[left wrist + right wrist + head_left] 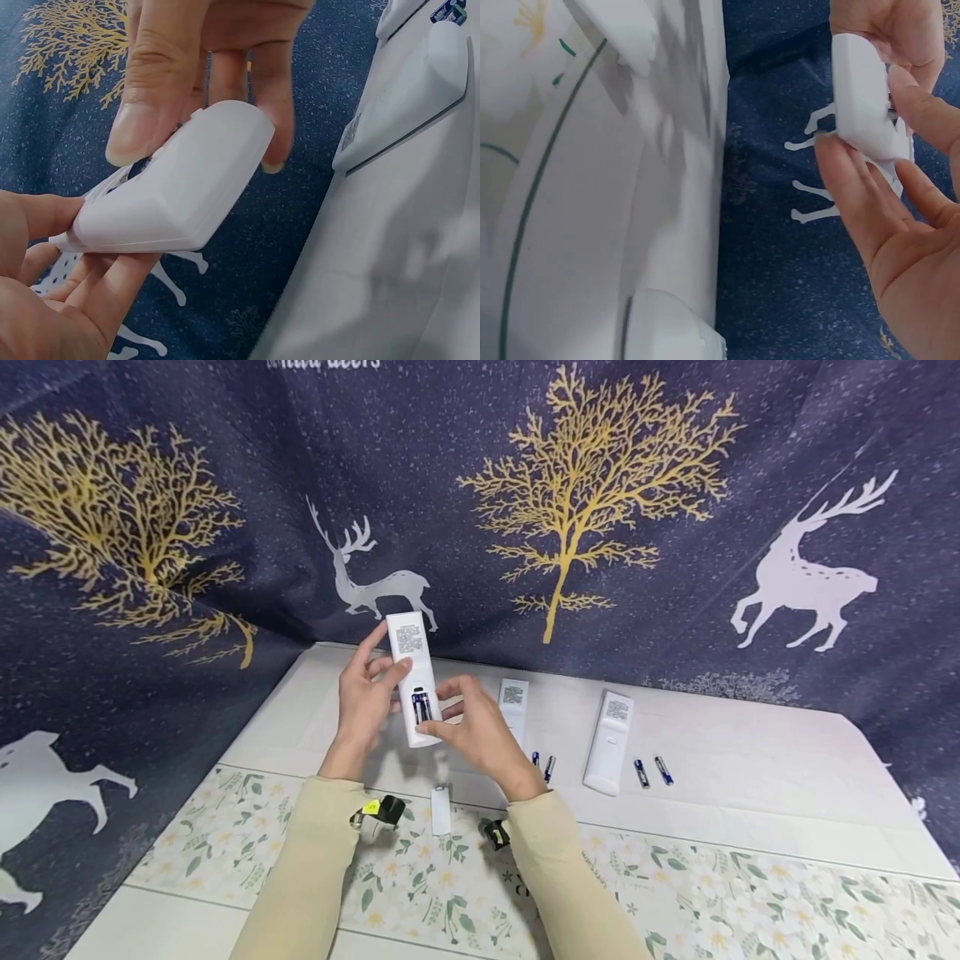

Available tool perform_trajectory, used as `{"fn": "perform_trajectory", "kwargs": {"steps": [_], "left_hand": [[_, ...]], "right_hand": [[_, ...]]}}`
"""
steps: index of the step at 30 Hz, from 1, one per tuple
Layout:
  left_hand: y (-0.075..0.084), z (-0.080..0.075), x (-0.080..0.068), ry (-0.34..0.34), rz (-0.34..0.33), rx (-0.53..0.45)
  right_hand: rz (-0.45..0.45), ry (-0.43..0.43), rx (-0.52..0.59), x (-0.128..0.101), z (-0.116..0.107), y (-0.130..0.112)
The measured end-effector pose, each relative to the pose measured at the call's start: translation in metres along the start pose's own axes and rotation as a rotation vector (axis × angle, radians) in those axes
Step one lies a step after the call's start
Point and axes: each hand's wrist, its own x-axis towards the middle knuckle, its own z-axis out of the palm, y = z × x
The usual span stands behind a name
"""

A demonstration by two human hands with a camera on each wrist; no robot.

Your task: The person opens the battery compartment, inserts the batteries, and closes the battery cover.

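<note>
A white remote control [411, 672] is held up above the table, its back toward the head camera. My left hand [365, 706] grips it by the side, thumb across the back and fingers around the edge. Two dark blue batteries [422, 707] lie in its uncovered compartment. My right hand [480, 727] holds the lower end, with the thumb at the bottom of the compartment and the fingers on the other side, as the right wrist view shows. Below, a loose battery cover [441, 811] lies on the table.
Two more white remotes lie face down at right: one [513, 702] partly behind my right hand, another [609, 743] farther right. Beside each are two batteries, one pair [550, 768] near my wrist, the other [663, 770] farther right. A dark patterned cloth [465, 577] hangs behind the table.
</note>
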Motion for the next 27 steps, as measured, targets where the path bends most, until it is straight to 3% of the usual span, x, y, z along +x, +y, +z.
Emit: {"fn": "perform_trajectory", "kwargs": {"steps": [8, 27], "left_hand": [[-0.0005, -0.0005, 0.0009, -0.004, -0.012, -0.023], [0.0020, 0.0022, -0.0019, -0.030, -0.014, -0.045]], "right_hand": [[-0.025, 0.002, 0.091, 0.0006, -0.0002, 0.0036], [-0.053, 0.032, 0.121, 0.0007, 0.0003, 0.0050]]}}
